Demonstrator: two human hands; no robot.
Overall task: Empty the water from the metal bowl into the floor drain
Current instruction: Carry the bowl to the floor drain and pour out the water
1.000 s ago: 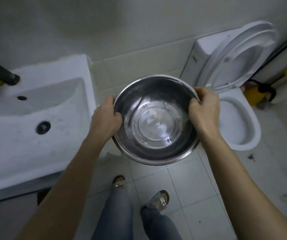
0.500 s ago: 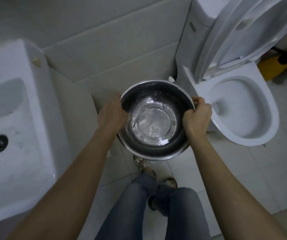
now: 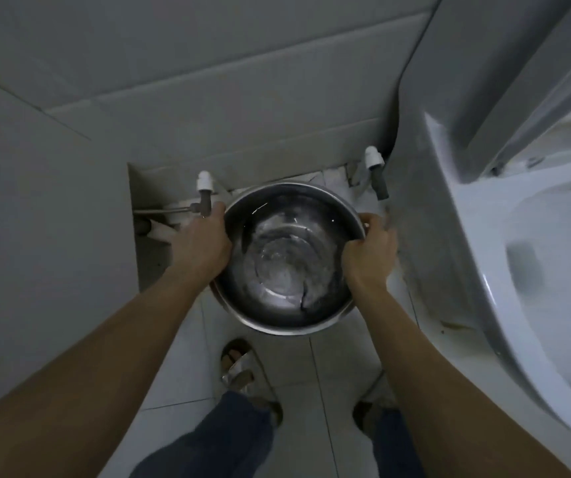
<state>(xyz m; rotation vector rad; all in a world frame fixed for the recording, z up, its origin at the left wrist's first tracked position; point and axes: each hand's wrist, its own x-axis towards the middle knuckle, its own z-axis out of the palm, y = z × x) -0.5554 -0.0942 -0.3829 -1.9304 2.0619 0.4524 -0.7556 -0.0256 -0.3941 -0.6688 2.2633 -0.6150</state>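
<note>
The metal bowl (image 3: 291, 260) is held above the tiled floor (image 3: 339, 370), between the cabinet side and the toilet (image 3: 532, 277). The left hand (image 3: 201, 246) has a closed grip on the left rim; the right hand (image 3: 370, 253) has a closed grip on the right rim. Water (image 3: 287, 267) lies in the bowl. Two pipe valves (image 3: 204, 194) stand just behind it.

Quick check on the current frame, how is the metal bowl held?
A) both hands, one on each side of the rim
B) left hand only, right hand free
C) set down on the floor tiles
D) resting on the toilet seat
A: the left hand and the right hand each grip opposite sides of the bowl, which hangs above the floor tiles beside the toilet.
</note>
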